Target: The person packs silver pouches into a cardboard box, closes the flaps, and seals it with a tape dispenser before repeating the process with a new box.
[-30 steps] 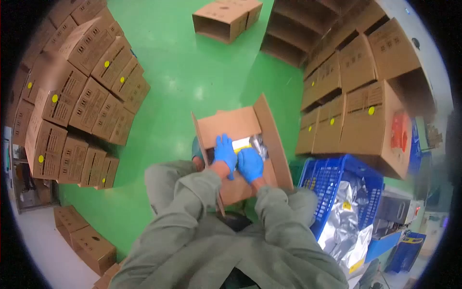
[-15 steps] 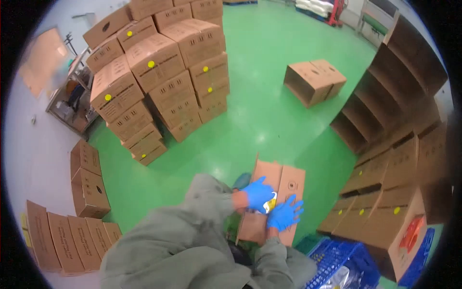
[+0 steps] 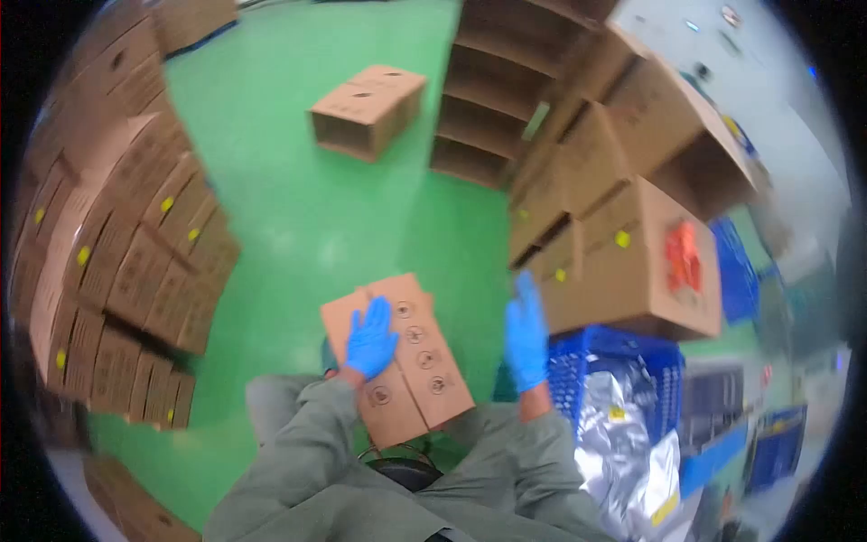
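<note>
1. A closed carton is set low at the near centre, between the person's knees, with its printed flaps uppermost. Whether its seam is sealed cannot be told.
2. The left hand, in a blue glove, is laid flat on the carton's top, fingers spread; nothing is gripped. The right hand, also gloved, is held up apart from the carton, near the blue crate; its fingers are extended and nothing is seen to be held.
3. Stiff walls and more yielding flaps are to be expected in the carton. Its weight cannot be judged, as the contents are hidden. It would best be taken by two opposite sides, low down, since the flaps could give if pulled. The smooth board might slip a little under gloves.
4. The silvery bags in and over the crate look soft and slippery, and would be better scooped from beneath; their number cannot be told.
5. Counted: one carton in hand's reach at the centre, one open carton on the far floor, and one orange-red item on a large carton at the right. Six yellow dots are seen on the left stack.
</note>
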Demonstrator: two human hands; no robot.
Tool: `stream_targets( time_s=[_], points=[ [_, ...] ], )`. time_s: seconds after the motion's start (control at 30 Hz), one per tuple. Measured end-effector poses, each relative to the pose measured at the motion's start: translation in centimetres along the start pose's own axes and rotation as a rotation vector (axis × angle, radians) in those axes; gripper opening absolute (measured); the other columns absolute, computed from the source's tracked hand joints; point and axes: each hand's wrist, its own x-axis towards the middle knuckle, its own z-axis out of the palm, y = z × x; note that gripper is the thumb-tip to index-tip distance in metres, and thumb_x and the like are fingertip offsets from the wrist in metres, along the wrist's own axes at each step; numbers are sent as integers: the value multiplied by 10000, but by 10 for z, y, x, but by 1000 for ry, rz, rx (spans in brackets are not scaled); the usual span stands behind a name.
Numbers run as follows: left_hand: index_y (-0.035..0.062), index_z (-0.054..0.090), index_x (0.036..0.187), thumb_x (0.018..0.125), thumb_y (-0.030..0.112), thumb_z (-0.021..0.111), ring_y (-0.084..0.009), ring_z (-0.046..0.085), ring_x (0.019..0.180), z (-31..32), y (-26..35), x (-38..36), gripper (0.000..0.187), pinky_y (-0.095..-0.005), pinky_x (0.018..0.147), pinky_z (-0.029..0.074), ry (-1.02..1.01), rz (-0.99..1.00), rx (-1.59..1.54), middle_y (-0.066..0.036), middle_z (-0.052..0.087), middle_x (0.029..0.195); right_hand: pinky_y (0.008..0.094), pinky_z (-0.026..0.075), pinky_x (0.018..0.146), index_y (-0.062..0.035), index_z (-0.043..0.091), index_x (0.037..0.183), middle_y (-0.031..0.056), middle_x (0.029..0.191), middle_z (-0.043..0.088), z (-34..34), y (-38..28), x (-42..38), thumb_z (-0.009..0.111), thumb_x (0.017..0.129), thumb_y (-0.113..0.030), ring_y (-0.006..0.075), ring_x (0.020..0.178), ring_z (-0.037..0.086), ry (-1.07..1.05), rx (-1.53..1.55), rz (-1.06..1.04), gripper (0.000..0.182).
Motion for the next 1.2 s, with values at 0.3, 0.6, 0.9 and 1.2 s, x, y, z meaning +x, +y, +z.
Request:
stream_targets(
  time_s=[0.3, 0.6, 0.9, 1.2],
  points=[
    [16, 213, 1499, 944, 351, 432, -259, 138, 1469, -1, 1, -6, 684, -509, 1173, 114, -96, 67, 46, -122, 168, 1583, 502, 457, 938, -69, 290, 1460, 311, 1253, 517, -249, 44, 152, 789, 709, -385, 452, 1118, 554, 362, -1013, 441, 956],
    [24, 274, 1478, 948, 350, 436, -243, 212, 1447, 8, -4, -11, 642, -476, 1166, 168, -9, 57, 56, -123, 234, 1561, 501, 497, 824, -104, 311, 1459, 307, 1054, 629, -249, 73, 118, 742, 754, -396, 463, 995, 614, 244, -993, 229, 877],
    [29, 276, 1478, 952, 349, 430, -246, 211, 1447, 13, -8, -8, 635, -478, 1166, 169, -1, 61, 81, -122, 233, 1562, 236, 498, 548, -19, 386, 1392, 81, 821, 617, -151, -78, 16, 672, 759, -31, 153, 628, 598, 165, 199, 228, 695],
    [41, 312, 1464, 949, 362, 446, -249, 225, 1440, 15, -3, -3, 621, -492, 1155, 193, 37, 64, 123, -127, 270, 1543, 423, 515, 864, -115, 295, 1486, 229, 1199, 610, 94, -32, -183, 702, 703, -248, 372, 1051, 625, -376, 112, 522, 891]
  ],
)
